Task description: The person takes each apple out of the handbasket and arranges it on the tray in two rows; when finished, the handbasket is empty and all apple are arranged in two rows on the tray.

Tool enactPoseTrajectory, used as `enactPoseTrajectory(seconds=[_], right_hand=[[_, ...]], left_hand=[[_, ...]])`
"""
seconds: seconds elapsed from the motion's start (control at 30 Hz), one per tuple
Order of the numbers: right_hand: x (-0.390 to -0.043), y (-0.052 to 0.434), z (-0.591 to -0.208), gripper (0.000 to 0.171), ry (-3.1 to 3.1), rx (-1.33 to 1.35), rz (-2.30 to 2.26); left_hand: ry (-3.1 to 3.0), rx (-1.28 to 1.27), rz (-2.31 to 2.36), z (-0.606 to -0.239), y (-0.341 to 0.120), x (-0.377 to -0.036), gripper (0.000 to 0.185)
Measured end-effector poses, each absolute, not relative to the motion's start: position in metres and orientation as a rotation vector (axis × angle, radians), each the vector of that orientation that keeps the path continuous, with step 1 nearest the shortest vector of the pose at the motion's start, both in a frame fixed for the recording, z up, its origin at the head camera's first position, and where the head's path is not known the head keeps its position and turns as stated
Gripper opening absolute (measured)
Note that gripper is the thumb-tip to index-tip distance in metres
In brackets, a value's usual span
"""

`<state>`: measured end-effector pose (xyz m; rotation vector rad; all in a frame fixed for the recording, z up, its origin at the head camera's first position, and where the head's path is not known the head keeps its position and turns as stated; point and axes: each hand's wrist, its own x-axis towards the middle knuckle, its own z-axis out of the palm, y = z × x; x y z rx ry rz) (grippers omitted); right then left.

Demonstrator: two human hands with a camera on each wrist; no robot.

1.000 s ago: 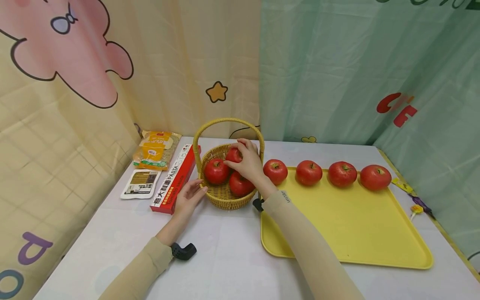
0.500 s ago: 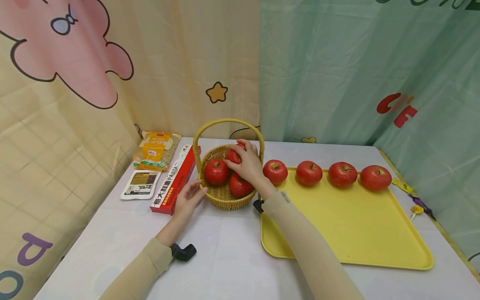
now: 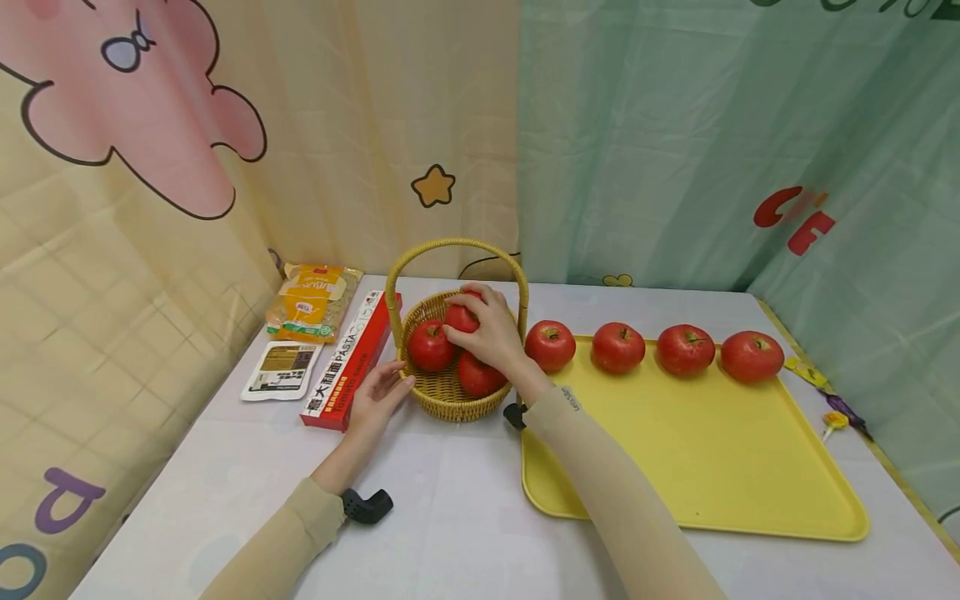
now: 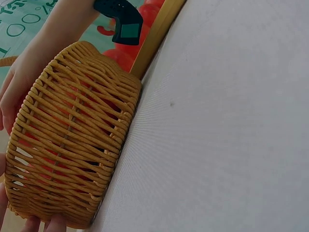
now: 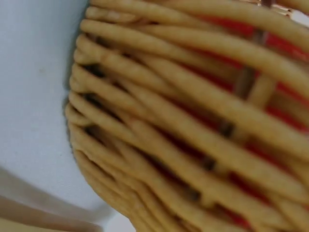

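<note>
My right hand (image 3: 491, 329) grips the top apple (image 3: 460, 317) and has raised it slightly within the wicker basket (image 3: 450, 398); my left hand (image 3: 377, 396), fingers relaxed, steadies the basket's side.

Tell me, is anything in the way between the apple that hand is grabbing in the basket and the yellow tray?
Partly. The right hand grips the top apple inside the basket, whose rim and arched handle rise around it. Beyond the rim, the tray has bare surface in front of its row of four apples.
</note>
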<state>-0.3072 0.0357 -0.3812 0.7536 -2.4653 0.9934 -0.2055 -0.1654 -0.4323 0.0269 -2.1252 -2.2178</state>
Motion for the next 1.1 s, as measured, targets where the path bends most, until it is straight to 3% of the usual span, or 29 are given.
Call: enactPoseTrajectory(seconds=[0.17, 0.5, 0.8, 1.1], right_hand=[[-0.300, 0.037, -0.380, 0.038, -2.414, 0.785, 1.070], [-0.265, 0.058, -0.366, 0.038, -2.419, 0.982, 1.274], [-0.229, 0.123, -0.363, 0.042, -2.547, 1.310, 1.432], [-0.211, 0.175, -0.387, 0.046, -2.838, 1.311, 1.317]], left_hand=[[-2.158, 0.023, -2.199, -0.426, -0.162, -0.201, 0.045], [-2.133, 0.025, -2.187, -0.450, -0.169, -0.213, 0.046], [-2.129, 0.015, -2.155, -0.452, -0.167, -0.215, 0.049], [-2.128, 0.021, -2.169, -0.444, -0.168, -0.212, 0.045]])
